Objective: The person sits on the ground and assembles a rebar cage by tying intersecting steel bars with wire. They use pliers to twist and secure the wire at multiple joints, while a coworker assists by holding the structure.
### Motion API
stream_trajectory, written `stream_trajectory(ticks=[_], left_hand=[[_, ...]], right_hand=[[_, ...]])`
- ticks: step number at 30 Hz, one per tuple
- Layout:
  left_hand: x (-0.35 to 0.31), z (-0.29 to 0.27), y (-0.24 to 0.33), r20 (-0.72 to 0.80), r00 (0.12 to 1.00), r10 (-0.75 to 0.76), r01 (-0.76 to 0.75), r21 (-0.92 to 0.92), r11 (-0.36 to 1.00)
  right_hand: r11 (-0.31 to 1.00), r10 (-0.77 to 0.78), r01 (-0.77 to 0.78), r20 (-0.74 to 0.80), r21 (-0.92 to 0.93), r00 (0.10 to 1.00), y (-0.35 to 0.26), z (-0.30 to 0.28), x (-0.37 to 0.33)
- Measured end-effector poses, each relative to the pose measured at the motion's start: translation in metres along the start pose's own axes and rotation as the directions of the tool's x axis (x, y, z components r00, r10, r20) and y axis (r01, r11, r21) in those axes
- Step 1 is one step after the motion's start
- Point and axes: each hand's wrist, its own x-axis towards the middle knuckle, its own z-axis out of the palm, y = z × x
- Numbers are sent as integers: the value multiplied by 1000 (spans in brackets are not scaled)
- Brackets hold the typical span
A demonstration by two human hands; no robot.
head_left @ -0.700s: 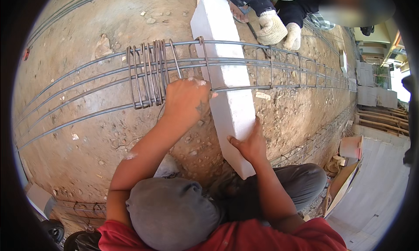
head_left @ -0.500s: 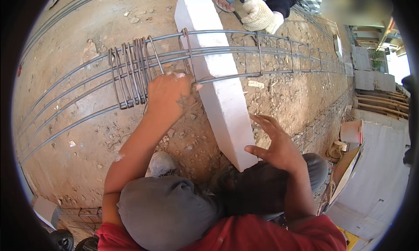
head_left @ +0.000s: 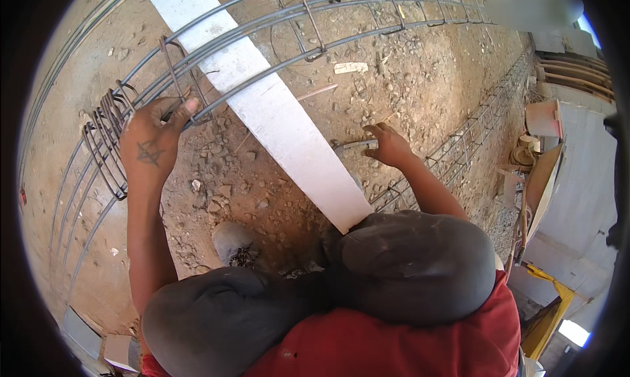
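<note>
A rebar cage (head_left: 275,67) of long steel bars runs across the far side, over a long white block (head_left: 289,137). My left hand (head_left: 152,137) is closed at the cage's near bar, thumb and fingers pinching a bent steel stirrup (head_left: 172,65) left of the block. Several stirrups (head_left: 105,137) are bunched on the bars beside that hand. Right of the block, my right hand (head_left: 392,147) is open with curled, parted fingers. It hovers at the end of a slim grey curved tool (head_left: 357,143) on the ground; whether they touch I cannot tell.
Stony dirt (head_left: 223,173) lies under the cage. Another rebar cage (head_left: 469,137) runs along the right side, near a pinkish bucket (head_left: 543,119) and a coil of rope (head_left: 523,155). My knees (head_left: 420,265) are close to the block's near end. A wood chip (head_left: 350,68) lies beyond.
My view has shifted rightward and nearer. My left hand has moved left along the cage to another grip; my right hand has left the block's side and reached toward the grey tool.
</note>
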Motion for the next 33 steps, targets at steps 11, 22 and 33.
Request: stream_trajectory(ticks=[11, 22, 33], left_hand=[[7, 7, 5, 43, 998, -52, 57, -140, 989], [-2, -3, 3, -89, 995, -49, 33, -174, 984], [1, -8, 8, -130, 991, -2, -8, -75, 997]], right_hand=[[961, -221, 203, -82, -186, 972, 19, 40, 29], [795, -574, 466, -232, -387, 786, -76, 3, 126], [782, -563, 477, -125, -401, 817, -27, 18, 110]])
